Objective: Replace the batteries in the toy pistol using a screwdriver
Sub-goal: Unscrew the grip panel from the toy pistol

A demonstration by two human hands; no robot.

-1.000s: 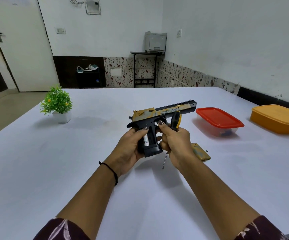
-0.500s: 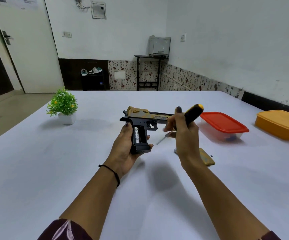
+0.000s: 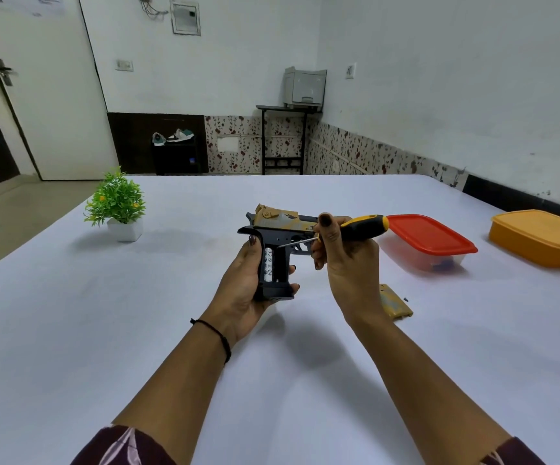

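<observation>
My left hand (image 3: 241, 290) grips the black and gold toy pistol (image 3: 280, 229) by its handle, above the middle of the white table (image 3: 104, 330). The grip's side is open, and a silver battery (image 3: 268, 265) shows inside it. My right hand (image 3: 345, 263) is closed around a black and yellow screwdriver (image 3: 362, 226), held level with its thin metal tip pointing left at the top of the open grip. The gold grip cover (image 3: 394, 302) lies flat on the table behind my right wrist, with a tiny dark screw (image 3: 406, 299) beside it.
A clear box with a red lid (image 3: 429, 236) stands to the right of the pistol. An orange lidded box (image 3: 540, 236) sits at the far right edge. A small green plant in a white pot (image 3: 119, 204) stands at the left.
My right hand has swung the screwdriver from tip-down to level, tip now pointing left at the grip. My left hand has turned the pistol so the open battery bay faces me.
</observation>
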